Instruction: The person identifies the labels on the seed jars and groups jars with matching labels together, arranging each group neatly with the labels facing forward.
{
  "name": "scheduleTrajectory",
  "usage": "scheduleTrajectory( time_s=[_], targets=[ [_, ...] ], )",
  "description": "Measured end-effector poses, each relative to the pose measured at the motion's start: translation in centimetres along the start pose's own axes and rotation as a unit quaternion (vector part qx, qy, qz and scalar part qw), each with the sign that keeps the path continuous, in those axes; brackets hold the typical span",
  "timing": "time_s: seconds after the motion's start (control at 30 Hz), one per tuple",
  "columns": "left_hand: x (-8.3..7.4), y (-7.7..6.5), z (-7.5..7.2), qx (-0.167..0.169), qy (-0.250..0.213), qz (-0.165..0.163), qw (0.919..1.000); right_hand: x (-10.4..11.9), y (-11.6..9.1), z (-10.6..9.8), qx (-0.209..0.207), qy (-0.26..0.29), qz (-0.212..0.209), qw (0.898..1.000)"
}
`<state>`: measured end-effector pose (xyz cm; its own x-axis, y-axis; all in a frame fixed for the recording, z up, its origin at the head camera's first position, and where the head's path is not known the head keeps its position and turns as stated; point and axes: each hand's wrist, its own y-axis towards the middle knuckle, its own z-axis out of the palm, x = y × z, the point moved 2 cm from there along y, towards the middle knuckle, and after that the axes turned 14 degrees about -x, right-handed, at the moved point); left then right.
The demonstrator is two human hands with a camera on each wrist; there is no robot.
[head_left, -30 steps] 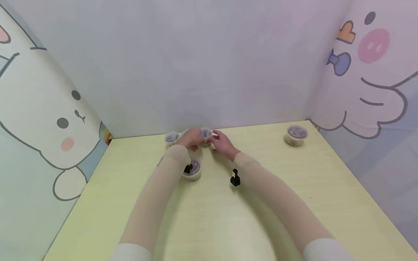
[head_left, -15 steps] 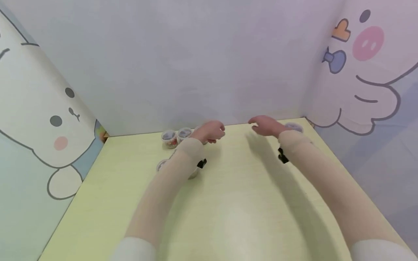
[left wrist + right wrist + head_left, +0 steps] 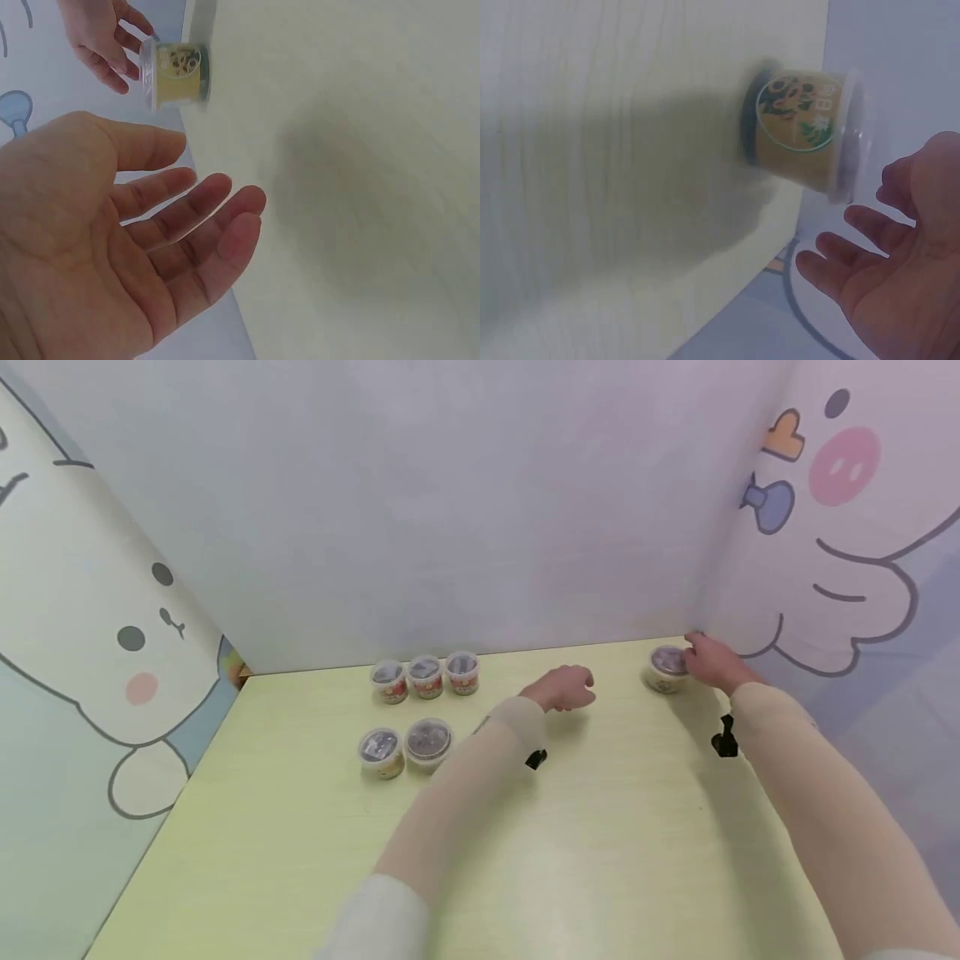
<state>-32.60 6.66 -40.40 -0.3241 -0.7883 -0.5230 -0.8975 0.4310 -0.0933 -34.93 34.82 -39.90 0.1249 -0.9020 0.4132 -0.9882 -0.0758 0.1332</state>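
Note:
A lidded plastic tub [image 3: 666, 670] with a yellow printed label [image 3: 799, 127] stands near the back right corner of the table. Beside its lid is my right hand [image 3: 714, 662], whose loosely bent fingers [image 3: 832, 270] appear apart from it in the right wrist view. Farther left, my left hand [image 3: 561, 687] hovers over the table, casting a shadow below. Its palm faces the left wrist camera, the fingers [image 3: 206, 206] are relaxed, and nothing lies in them. That same tub [image 3: 180, 73] shows ahead of it.
Three tubs with red labels [image 3: 425, 677] stand in a row at the back left. In front of them are two more lidded tubs [image 3: 381, 753] [image 3: 429, 743], the right one close to my left sleeve. A pale wall [image 3: 450, 527] borders the yellow table [image 3: 300, 843] behind.
Both hands have left the back-row tubs and moved right. My right hand has reached the far right tub; my left hand follows partway. The back-left tubs are uncovered now.

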Motion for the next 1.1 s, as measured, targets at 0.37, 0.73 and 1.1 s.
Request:
scheduleTrajectory(
  time_s=[0.37,0.73,1.1],
  targets=[
    [-2.8,2.0,4.8,-0.074,-0.026,0.023,0.9966,-2.0,-1.5,2.0,-0.033,0.127,0.076,0.988],
    [-4.0,2.5,5.9,-0.108,-0.024,-0.001,0.9939,-1.6,-2.0,2.5,-0.021,0.224,0.126,0.966],
    [-4.1,2.9,6.1,-0.13,-0.061,-0.035,0.9891,-0.5,-1.7,4.0,-0.005,0.274,0.096,0.957]
  ],
)
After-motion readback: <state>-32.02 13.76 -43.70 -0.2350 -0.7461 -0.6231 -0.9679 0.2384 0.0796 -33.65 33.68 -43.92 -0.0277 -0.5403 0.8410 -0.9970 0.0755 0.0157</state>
